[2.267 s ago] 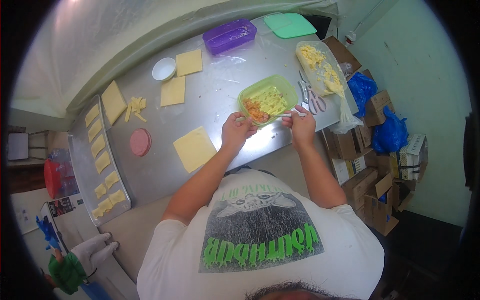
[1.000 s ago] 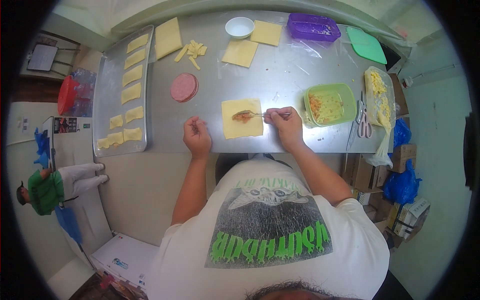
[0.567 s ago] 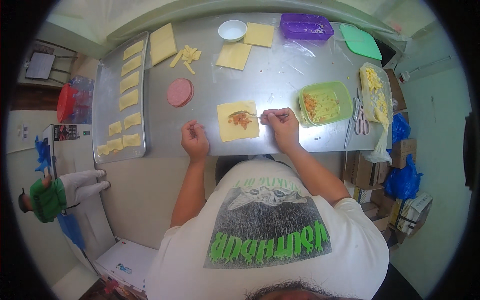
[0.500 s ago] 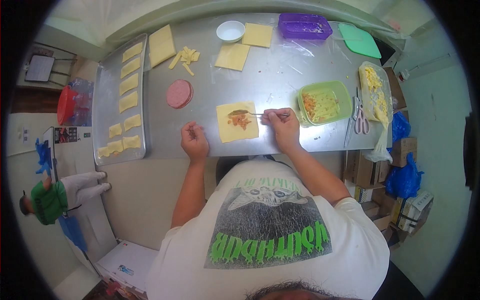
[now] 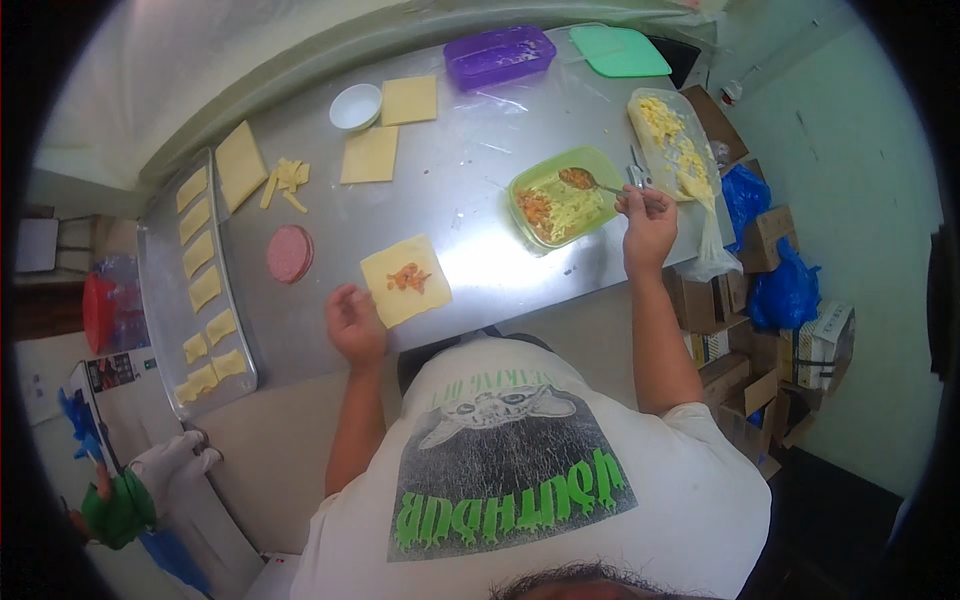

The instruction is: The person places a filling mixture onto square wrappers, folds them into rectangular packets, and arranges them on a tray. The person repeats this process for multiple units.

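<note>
My right hand [image 5: 650,230] is closed on the handle of a metal spoon [image 5: 600,187]. The spoon's bowl, brownish-orange inside, is at the far side of a light green plastic container [image 5: 613,212] with orange chopped filling and pale yellow-green shreds. Whether it touches the contents I cannot tell. My left hand [image 5: 355,325] rests at the table's near edge, fingers loosely curled with nothing seen in them. Just beside it lies a square pastry sheet [image 5: 432,292], a small heap of orange filling [image 5: 408,278] at its middle.
Round pink meat slices [image 5: 290,254] and dough strips [image 5: 290,175] lie left. A metal tray [image 5: 226,300] holds several pastry pieces. Farther back are dough sheets [image 5: 370,155], a white bowl [image 5: 356,107] and a purple container [image 5: 500,58]. Yellow chunks fill a clear tray [image 5: 702,125] right.
My right hand has carried the spoon from the pastry sheet rightward to the green container, leaving filling on the sheet. The whole view has turned, shifting the table leftward and tilting it.
</note>
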